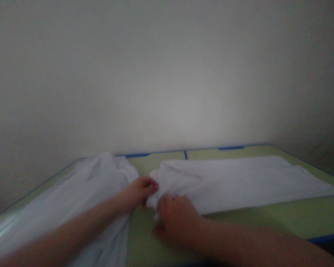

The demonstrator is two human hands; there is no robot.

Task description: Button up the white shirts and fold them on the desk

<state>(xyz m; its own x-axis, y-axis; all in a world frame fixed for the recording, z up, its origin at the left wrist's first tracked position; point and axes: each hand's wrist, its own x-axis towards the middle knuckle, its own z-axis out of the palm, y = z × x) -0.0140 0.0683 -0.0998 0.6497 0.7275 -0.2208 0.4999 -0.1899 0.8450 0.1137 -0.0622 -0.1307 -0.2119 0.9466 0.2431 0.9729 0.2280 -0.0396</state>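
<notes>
A white garment (239, 180) lies folded into a long strip across the green table (267, 218), reaching to the right. My left hand (140, 191) is closed, pinching the strip's left end. My right hand (176, 218) is closed on the same end from the near side, with bunched cloth between its fingers. Both forearms reach in from the bottom edge. The picture is dim and soft.
A second heap of white cloth (80, 193) covers the table's left side, under my left forearm. Blue tape (229, 148) lines the table's edges. A plain pale wall (167, 74) stands right behind the table.
</notes>
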